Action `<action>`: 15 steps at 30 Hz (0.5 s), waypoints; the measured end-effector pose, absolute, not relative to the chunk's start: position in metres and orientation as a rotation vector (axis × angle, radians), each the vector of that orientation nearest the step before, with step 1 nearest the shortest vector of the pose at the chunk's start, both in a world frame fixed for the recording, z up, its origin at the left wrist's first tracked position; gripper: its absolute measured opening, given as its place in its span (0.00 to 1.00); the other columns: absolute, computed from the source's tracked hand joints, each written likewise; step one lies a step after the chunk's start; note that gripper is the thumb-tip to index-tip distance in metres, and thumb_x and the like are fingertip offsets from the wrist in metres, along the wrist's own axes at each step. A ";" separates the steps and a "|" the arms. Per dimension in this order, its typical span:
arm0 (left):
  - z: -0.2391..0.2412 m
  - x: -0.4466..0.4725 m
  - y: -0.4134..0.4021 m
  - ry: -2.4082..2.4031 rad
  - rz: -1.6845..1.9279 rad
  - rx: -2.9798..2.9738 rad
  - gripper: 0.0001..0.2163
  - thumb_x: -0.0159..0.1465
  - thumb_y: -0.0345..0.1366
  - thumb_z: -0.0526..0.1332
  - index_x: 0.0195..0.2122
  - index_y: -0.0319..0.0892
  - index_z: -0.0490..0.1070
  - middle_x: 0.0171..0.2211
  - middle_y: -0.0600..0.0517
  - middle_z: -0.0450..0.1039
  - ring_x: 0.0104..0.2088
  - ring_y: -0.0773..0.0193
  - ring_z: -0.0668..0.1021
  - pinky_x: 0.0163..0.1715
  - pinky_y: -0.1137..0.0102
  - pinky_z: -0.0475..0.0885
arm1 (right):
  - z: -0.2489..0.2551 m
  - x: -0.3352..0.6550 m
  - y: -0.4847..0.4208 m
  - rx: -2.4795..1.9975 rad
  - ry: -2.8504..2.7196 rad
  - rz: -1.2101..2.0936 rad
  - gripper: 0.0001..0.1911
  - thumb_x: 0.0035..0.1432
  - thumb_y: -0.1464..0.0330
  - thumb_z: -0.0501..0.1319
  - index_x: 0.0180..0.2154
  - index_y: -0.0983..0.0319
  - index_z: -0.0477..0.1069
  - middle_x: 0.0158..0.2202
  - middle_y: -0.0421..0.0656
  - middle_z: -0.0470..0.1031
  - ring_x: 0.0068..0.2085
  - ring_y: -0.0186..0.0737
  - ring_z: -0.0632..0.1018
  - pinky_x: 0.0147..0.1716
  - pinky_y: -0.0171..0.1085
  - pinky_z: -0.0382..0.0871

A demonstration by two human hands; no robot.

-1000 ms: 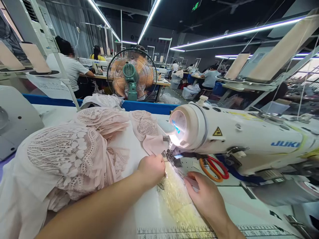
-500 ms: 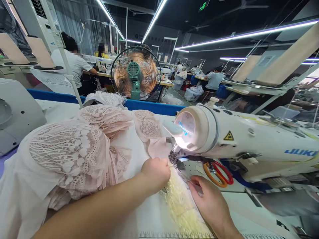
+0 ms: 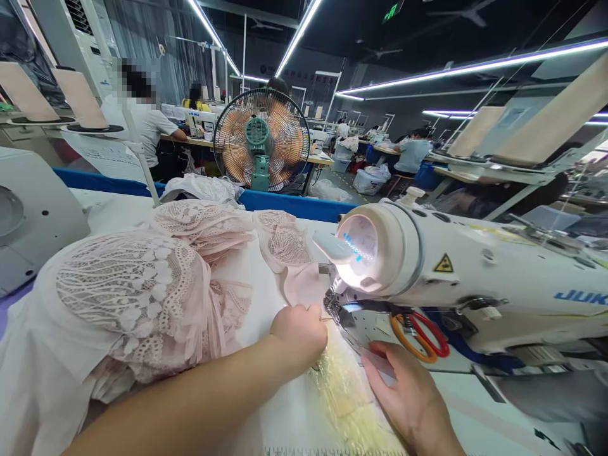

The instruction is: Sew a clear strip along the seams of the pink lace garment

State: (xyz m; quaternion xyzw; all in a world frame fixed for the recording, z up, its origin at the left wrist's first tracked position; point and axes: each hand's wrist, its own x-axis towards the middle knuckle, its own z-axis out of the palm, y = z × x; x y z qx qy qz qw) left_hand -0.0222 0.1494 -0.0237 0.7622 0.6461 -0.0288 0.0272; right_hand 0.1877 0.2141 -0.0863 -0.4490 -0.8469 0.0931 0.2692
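In the middle of the frame, the left hand (image 3: 300, 339) has its fingers curled in, but the tips are turned away, so I cannot tell whether they grip cloth. Lower right of it, the right hand (image 3: 411, 392) bends thumb and forefinger around a pale strip (image 3: 384, 367); whether they pinch it is unclear. The pale pink lace piece (image 3: 287, 244) lies at centre, just left of the sewing machine (image 3: 456, 253), its lower end running out of sight behind the left hand. The needle is hard to make out among the metal parts, and the machine's body is cut off at the right edge. A ruler scale (image 3: 304, 451) is clipped by the bottom edge, partly hidden by the right forearm. A narrow strip of white table (image 3: 260, 323) shows between the left hand and the lace pile (image 3: 137, 285), whose layers overlap too much to count; a blue strip (image 3: 299, 204) marks the far edge. One pair of shears (image 3: 430, 339) sits under the machine arm, its blades hidden. Two thread cones stand upper left (image 3: 80, 98), two upper right, and one fan (image 3: 237, 149) at upper centre.
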 end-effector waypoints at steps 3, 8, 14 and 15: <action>-0.019 -0.021 0.149 1.990 -0.085 2.344 0.08 0.54 0.24 0.59 0.35 0.37 0.73 0.32 0.45 0.67 0.29 0.60 0.72 0.19 0.70 0.55 | -0.086 0.188 0.213 -1.190 -2.275 0.205 0.11 0.57 0.59 0.55 0.36 0.58 0.68 0.33 0.45 0.77 0.35 0.47 0.78 0.34 0.45 0.73; -0.016 -0.020 0.149 1.991 -0.085 2.316 0.08 0.56 0.25 0.58 0.36 0.36 0.73 0.33 0.45 0.67 0.30 0.59 0.73 0.19 0.70 0.54 | -0.083 0.185 0.209 -1.172 -2.300 0.181 0.11 0.57 0.59 0.54 0.36 0.58 0.68 0.33 0.44 0.76 0.35 0.47 0.78 0.32 0.46 0.72; -0.020 -0.019 0.151 2.000 -0.074 2.313 0.09 0.53 0.24 0.59 0.36 0.36 0.73 0.32 0.44 0.67 0.30 0.59 0.73 0.19 0.71 0.55 | -0.084 0.184 0.209 -1.101 -2.306 0.133 0.10 0.58 0.60 0.54 0.37 0.58 0.68 0.33 0.44 0.76 0.35 0.47 0.78 0.32 0.46 0.73; -0.021 -0.019 0.151 2.003 -0.075 2.312 0.09 0.53 0.24 0.60 0.35 0.35 0.73 0.32 0.45 0.66 0.29 0.59 0.73 0.19 0.72 0.56 | -0.084 0.184 0.209 -1.093 -2.315 0.137 0.10 0.58 0.60 0.54 0.37 0.58 0.67 0.33 0.44 0.76 0.34 0.47 0.78 0.32 0.45 0.73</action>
